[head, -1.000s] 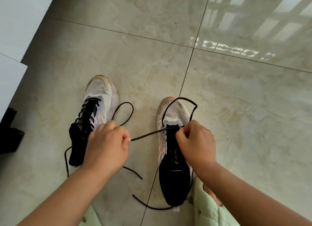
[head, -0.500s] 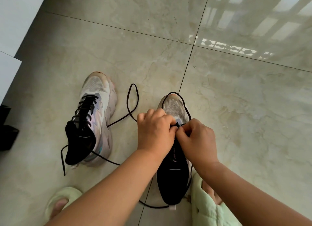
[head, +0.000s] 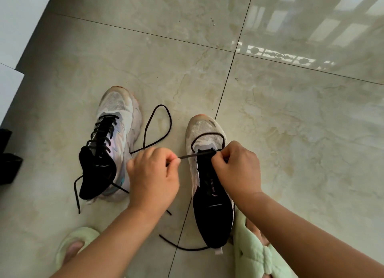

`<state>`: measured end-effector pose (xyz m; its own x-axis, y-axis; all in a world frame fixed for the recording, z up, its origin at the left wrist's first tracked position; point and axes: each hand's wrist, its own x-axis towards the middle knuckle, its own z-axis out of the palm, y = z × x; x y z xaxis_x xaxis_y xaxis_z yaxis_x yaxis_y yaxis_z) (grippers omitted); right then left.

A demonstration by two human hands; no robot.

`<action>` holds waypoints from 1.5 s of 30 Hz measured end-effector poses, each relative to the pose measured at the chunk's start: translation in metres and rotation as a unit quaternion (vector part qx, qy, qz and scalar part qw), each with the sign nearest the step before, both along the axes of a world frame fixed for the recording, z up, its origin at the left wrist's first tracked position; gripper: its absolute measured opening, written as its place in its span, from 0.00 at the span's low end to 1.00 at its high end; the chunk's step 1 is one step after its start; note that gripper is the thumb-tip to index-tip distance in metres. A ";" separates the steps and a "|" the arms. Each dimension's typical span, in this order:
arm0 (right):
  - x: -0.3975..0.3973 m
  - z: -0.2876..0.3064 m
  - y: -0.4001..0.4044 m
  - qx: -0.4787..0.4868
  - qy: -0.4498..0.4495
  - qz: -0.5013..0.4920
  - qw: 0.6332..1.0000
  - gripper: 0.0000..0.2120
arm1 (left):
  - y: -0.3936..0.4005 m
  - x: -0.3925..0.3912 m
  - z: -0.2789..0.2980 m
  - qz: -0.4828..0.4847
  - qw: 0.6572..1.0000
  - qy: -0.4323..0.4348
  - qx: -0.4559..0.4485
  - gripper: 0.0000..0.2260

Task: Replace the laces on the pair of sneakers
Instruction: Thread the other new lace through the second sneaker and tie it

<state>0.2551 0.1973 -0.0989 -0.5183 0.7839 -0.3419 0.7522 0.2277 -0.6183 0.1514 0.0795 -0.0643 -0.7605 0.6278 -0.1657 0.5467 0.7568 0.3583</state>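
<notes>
Two white sneakers stand on the tiled floor, toes pointing away from me. The left sneaker (head: 116, 132) carries a black lace through all its eyelets, with loose ends trailing. The right sneaker (head: 204, 132) has only a black lace (head: 162, 121) through its lowest eyelets. My left hand (head: 153, 178) pinches that lace and holds it taut, just left of the shoe. My right hand (head: 236, 165) rests on the shoe's tongue and pinches the lace at an eyelet. A slack loop lies between the shoes; another end curls by the right heel.
My feet in pale green fluffy slippers (head: 255, 255) sit at the bottom, one right behind the right sneaker's heel. A black object (head: 8, 159) stands at the left edge below white panels (head: 10, 90). Glossy beige tiles (head: 291, 142) stretch ahead and to the right.
My left hand has drawn back to the left from the right sneaker's eyelets, pulling the lace taut. The right hand stays on the tongue. The slack loop has shifted slightly.
</notes>
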 end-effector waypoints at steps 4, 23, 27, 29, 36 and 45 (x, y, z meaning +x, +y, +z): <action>-0.001 0.001 0.000 -0.007 0.006 -0.008 1.000 0.08 | -0.025 -0.008 0.005 0.070 0.997 0.012 -0.022 0.06; 0.015 0.009 0.017 -0.024 0.079 0.073 0.994 0.08 | 0.047 0.004 -0.018 0.057 0.983 -0.168 -0.049 0.13; 0.023 0.014 0.028 -0.058 0.144 0.060 0.986 0.08 | 0.045 0.005 -0.021 0.075 0.986 -0.146 0.000 0.05; 0.025 0.017 0.031 -0.056 0.166 0.031 0.984 0.12 | 0.044 0.007 -0.023 0.087 0.986 -0.141 0.025 0.07; 0.034 0.021 0.029 -0.051 0.229 -0.053 0.971 0.13 | 0.050 0.015 -0.027 0.102 0.981 -0.149 0.075 0.06; 0.042 0.021 0.032 -0.076 0.251 -0.093 0.961 0.17 | 0.052 0.011 -0.032 0.178 0.965 -0.153 0.118 0.05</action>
